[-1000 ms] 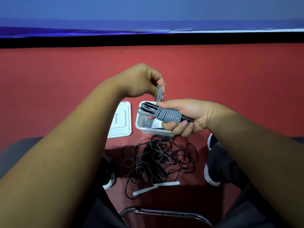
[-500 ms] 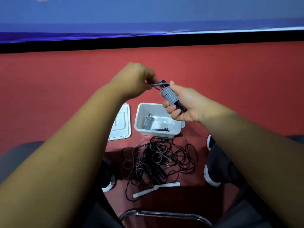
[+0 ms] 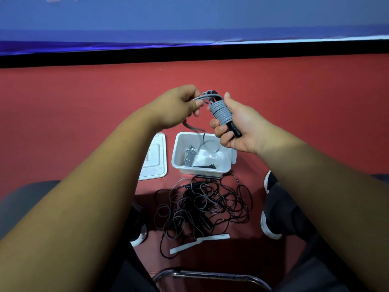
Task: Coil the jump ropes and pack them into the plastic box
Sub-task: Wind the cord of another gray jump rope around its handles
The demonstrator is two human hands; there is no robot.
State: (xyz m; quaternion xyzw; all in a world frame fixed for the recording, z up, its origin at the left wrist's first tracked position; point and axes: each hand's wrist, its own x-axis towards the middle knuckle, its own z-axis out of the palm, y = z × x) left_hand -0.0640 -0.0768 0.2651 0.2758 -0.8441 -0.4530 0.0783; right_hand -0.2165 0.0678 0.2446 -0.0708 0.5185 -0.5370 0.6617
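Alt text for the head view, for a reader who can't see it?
The right hand grips a gray jump rope coiled round black handles while the left hand pinches its loose end. Below, on the red floor, lie an open plastic box, its lid alongside, and a tangle of black ropes.

Dim indoor light, colours oversaturated. Red floor [image 3: 294, 106] evenly lit, no glare. Dark shadow pools by your legs around tangled ropes [image 3: 202, 207]. Black band [image 3: 189, 56] bows from wide-angle lens. Your forearms [image 3: 73, 207] soft at edges. Loose tail of grey rope [image 3: 221, 112] below your left hand [image 3: 174, 108] motion-blurred.
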